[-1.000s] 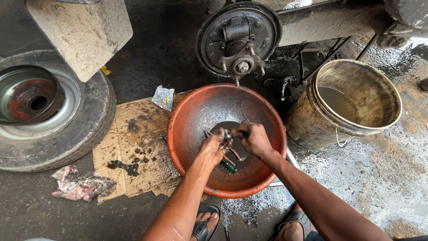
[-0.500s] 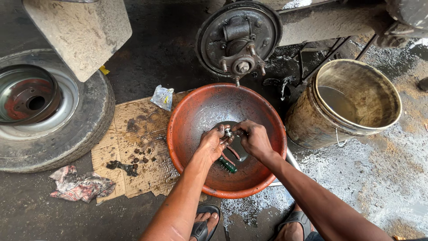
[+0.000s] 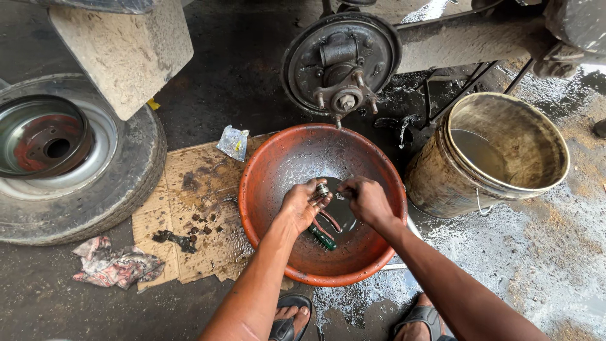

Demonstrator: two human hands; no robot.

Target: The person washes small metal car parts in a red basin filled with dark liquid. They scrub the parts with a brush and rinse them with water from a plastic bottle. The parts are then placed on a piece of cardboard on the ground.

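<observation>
Head view shows both hands over an orange basin [image 3: 265,189]: the left hand [image 3: 302,205], fingers clamped on a small metal part [image 3: 322,189], washes it above dark liquid. The right hand [image 3: 366,199], fingers curled together, works alongside; steady grip seems needed next.

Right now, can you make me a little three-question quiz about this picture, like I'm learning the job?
1. True or false: both hands are inside the orange basin.
2. What does the left hand hold at its fingertips: a) a small metal part, b) a rag, c) a bucket?
3. What lies on the basin's bottom below the hands?

Key
1. True: the right hand is in there too.
2. a
3. A green-handled tool.
</observation>
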